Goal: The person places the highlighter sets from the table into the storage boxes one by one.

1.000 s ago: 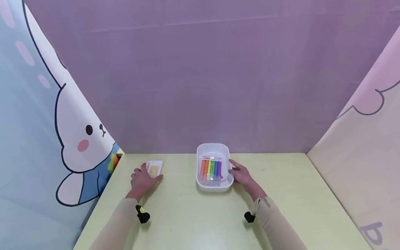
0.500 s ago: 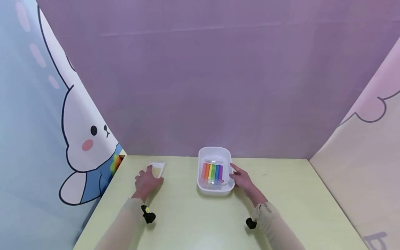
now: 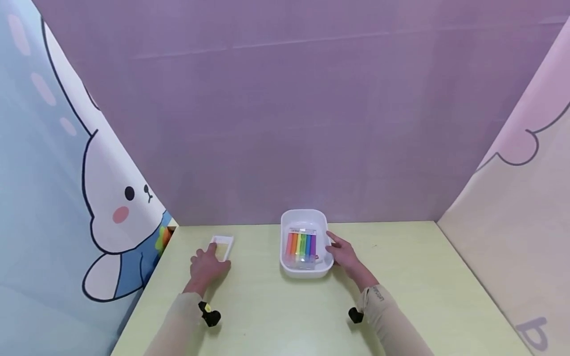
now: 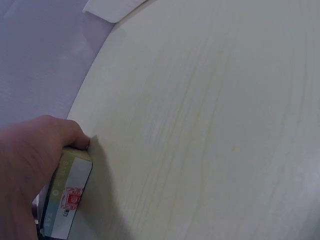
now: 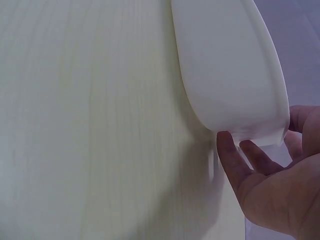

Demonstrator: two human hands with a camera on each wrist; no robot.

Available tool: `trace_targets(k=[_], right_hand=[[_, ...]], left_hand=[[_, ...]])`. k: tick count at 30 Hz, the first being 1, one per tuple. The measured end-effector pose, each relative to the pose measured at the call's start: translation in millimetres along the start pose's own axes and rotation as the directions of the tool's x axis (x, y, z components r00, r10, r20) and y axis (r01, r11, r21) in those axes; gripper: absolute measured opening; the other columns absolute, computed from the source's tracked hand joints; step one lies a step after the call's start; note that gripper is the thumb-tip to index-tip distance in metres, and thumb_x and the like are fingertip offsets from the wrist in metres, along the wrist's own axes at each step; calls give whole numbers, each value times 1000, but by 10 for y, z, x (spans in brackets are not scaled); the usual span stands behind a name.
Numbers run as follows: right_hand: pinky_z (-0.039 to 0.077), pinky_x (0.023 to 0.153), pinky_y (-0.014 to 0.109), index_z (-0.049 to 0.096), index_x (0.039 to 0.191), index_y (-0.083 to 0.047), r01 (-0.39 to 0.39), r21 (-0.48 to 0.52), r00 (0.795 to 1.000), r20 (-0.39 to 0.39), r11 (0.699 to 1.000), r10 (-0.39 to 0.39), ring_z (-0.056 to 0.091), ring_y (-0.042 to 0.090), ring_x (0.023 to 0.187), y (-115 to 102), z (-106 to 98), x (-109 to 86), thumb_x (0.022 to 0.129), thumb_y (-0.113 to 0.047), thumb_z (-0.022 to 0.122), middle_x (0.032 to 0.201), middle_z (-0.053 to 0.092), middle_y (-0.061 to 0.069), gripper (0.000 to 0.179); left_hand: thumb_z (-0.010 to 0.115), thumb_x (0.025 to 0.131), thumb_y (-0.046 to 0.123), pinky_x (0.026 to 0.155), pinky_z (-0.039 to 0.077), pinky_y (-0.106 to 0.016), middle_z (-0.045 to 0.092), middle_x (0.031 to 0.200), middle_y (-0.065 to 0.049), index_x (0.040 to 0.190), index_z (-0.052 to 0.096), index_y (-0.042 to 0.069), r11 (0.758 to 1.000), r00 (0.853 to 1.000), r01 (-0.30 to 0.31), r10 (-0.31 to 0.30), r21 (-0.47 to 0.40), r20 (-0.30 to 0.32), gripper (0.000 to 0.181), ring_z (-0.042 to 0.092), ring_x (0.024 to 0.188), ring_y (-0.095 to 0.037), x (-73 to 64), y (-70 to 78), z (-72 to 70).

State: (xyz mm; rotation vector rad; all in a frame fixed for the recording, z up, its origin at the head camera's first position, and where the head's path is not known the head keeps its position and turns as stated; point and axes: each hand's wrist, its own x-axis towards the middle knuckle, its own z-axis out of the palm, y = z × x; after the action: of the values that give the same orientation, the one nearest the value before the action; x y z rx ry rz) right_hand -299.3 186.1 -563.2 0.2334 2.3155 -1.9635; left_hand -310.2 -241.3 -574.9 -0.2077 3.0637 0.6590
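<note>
On the left of the table, my left hand holds a small flat box with a white rim and a yellowish panel on top. In the left wrist view the thumb presses on one end of this box, whose white face bears a red mark; the other fingers are mostly hidden. My right hand grips the right side of a white plastic tub, two fingertips against its outer wall and another digit at the rim. Inside the tub lies a clear pack of rainbow-coloured markers.
The pale wooden table ends at a purple backdrop just behind the tub. Printed cloths, a blue one and a cream one, slant along the left and right sides.
Half a second ago the small box looked more tilted. My left hand has drawn slightly nearer the person. The right hand and the tub stay put, while the head view shifts a little.
</note>
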Motion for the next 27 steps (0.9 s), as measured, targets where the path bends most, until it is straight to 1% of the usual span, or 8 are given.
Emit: trace_targets(k=[4, 8, 9, 14, 18, 24, 27], right_hand=[[56, 71, 40, 44, 147, -17, 10, -14, 1000, -15, 1000, -11, 63, 34, 99, -25, -51, 29, 95, -6, 57, 130, 52, 29, 55], [56, 71, 38, 44, 147, -19, 4, -24, 1000, -17, 1000, -5, 64, 33, 98, -48, -41, 35, 95, -8, 57, 130, 52, 28, 55], [56, 71, 38, 44, 147, -19, 3, -24, 1000, -21, 1000, -3, 63, 33, 99, -54, -30, 35, 96, -8, 57, 131, 52, 28, 54], [56, 73, 38, 43, 148, -21, 13, -24, 1000, -9, 1000, -13, 62, 34, 102, -67, 33, 52, 97, -11, 56, 134, 48, 30, 54], [55, 73, 37, 42, 148, -21, 10, -31, 1000, 0, 999, -10, 62, 34, 103, -61, 69, 52, 97, -11, 56, 136, 47, 30, 54], [55, 71, 38, 44, 148, -21, 17, -37, 1000, -22, 999, -18, 63, 33, 100, -7, 62, 5, 96, -11, 57, 135, 48, 30, 54], [55, 72, 38, 43, 148, -21, 4, -40, 1000, -22, 999, -5, 63, 32, 99, 44, 51, -42, 96, -11, 57, 134, 49, 30, 55]], left_hand=[[68, 74, 43, 69, 40, -55, 43, 108, -29, 138, 40, 7, 1000, 1000, 2, -2, 2, -2, 79, 42, 92, -46, 12, 53, 25], [67, 76, 44, 71, 40, -56, 43, 109, -29, 137, 39, 6, 1000, 1000, 17, -17, 2, -5, 78, 42, 94, -46, 38, 36, 49], [67, 76, 44, 71, 40, -56, 43, 109, -29, 137, 39, 5, 1000, 1000, 19, -19, -2, -8, 78, 42, 94, -46, 34, 40, 37], [67, 77, 46, 70, 41, -57, 43, 109, -29, 136, 40, 4, 999, 998, 15, -17, -31, -62, 78, 42, 96, -47, 13, 31, -21], [68, 77, 50, 68, 42, -57, 44, 109, -29, 135, 41, 3, 999, 995, 13, -17, -41, -95, 80, 44, 95, -47, -47, 17, -24], [68, 77, 50, 66, 42, -55, 45, 108, -28, 135, 42, 4, 998, 992, 5, -13, -57, -129, 79, 46, 94, -45, -167, 32, 45], [69, 76, 50, 65, 43, -54, 45, 109, -28, 135, 42, 4, 998, 992, 8, -16, -65, -129, 79, 46, 94, -44, -245, 70, 81]])
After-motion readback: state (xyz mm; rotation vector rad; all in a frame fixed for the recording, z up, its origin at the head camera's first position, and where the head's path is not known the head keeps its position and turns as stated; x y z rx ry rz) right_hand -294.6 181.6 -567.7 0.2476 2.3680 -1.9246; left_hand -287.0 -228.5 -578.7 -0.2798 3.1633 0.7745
